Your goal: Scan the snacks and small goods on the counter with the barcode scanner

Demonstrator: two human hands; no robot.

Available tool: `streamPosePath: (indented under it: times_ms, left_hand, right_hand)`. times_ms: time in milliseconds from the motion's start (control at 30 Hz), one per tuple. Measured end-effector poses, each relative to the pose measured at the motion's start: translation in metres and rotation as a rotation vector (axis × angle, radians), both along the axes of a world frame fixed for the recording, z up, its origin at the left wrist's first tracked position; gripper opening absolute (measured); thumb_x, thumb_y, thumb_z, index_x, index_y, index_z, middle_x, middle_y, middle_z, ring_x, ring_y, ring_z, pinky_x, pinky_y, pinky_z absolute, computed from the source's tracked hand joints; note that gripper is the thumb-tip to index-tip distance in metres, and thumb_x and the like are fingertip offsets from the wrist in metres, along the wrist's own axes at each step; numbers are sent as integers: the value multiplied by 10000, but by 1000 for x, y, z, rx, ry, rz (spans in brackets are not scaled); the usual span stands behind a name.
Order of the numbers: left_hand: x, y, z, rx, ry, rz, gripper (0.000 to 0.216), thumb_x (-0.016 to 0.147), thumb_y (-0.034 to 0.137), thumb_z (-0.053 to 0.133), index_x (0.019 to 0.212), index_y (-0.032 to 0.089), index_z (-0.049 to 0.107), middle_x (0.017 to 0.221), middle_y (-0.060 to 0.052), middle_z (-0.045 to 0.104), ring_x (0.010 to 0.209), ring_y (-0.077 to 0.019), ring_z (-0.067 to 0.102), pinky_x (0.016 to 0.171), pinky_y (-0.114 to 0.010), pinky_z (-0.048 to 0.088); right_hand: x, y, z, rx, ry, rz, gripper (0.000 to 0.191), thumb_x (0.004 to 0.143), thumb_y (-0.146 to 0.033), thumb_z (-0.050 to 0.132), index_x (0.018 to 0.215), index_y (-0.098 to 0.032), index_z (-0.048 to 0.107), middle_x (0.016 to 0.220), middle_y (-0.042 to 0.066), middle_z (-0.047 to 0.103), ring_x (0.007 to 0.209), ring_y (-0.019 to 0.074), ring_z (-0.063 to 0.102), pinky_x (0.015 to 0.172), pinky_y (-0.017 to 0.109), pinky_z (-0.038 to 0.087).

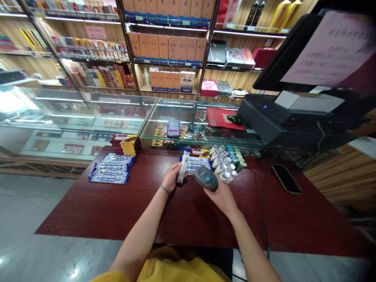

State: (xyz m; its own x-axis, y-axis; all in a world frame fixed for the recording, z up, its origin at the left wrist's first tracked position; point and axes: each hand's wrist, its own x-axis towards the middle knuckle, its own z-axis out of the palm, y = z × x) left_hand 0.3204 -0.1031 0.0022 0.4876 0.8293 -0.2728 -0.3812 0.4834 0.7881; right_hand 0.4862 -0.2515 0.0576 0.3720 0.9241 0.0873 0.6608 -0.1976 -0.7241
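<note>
My left hand [171, 177] is closed around a slim blue-and-white packet [184, 166], tilted upright above the dark red table. In my right hand [223, 194] is a black barcode scanner [205, 178] with a blue light on top; its head points left, towards the packet. Just behind my hands lie more blue-and-white packets [199, 162], partly hidden by the scanner. Right of them stands a cluster of small silver-topped containers [225, 162], some with blue or green sides. Similar packets [110, 168] lie in a pile at the left, in front of stacked red and yellow packs [125, 144].
A glass display counter [164, 105] runs behind the table [141, 207], with a small screen device [173, 128] on it. A black computer mouse [233, 118] rests on a red mat [217, 117]. A phone [286, 178] and a cable are at the right, below a monitor [288, 51].
</note>
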Motion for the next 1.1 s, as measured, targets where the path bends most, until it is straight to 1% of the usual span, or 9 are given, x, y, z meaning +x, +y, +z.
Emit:
streamPosePath:
  times_ms: [133,267,367,500,600,700,833,967,1100]
  left_hand:
    - [0,1,0,12,12,-4,459,730,429,773,1035,106,660,749,-66,701,607,-137,650,568,-240,553]
    - [-1,1,0,-20,-22,-5,430,727,417,784,1016,126,653,848,-69,706,710,-151,675,637,-261,574]
    - [-1,3,2,9,-70,-13,428,731,408,788,1024,136,633,931,-76,699,774,-152,675,691,-274,576]
    - [-6,10,14,111,-38,71,461,726,407,790,1056,156,589,987,-87,682,850,-176,673,724,-293,561]
    - [-20,20,27,297,109,200,440,748,375,767,1091,177,575,1017,-85,672,894,-179,669,771,-296,545]
    - [-50,31,39,620,307,341,402,793,315,719,1150,193,580,1095,-92,663,994,-189,653,917,-341,512]
    - [-113,43,50,1055,716,445,309,880,277,616,1182,214,598,1176,-88,647,1118,-217,605,1023,-387,456]
    - [-181,57,55,1298,1037,305,299,944,232,485,1233,229,563,1187,-82,636,1131,-218,591,1003,-388,471]
    - [-241,81,51,1354,1275,172,355,938,180,452,1281,235,527,1230,-85,615,1160,-223,576,1009,-396,465]
  right_hand:
    - [-1,2,0,9,-10,-17,383,718,-331,642,1084,-237,582,914,72,739,1002,304,689,802,360,522]
    - [-2,2,2,27,11,-36,353,716,-334,643,1048,-253,554,892,49,735,935,295,702,756,342,517]
    - [-4,3,4,16,13,-33,328,721,-347,637,1018,-263,526,899,38,730,891,293,705,723,338,508]
    - [-8,8,4,34,27,-9,376,729,-349,632,1077,-270,513,900,38,727,907,290,704,740,343,514]
    - [-14,17,2,46,39,23,393,738,-358,626,1105,-274,514,894,32,728,922,287,704,745,344,518]
    - [-22,27,0,63,40,61,407,745,-390,619,1114,-265,502,882,35,728,908,288,706,734,347,515]
    - [-35,38,-2,73,-7,98,376,770,-414,592,1099,-263,494,856,47,723,893,300,706,713,353,505]
    - [-49,49,-3,89,-52,138,386,785,-397,582,1137,-261,503,915,64,726,924,308,700,691,343,494]
    - [-66,61,-7,80,-45,205,359,785,-384,584,1115,-263,509,863,45,724,889,298,706,683,332,488]
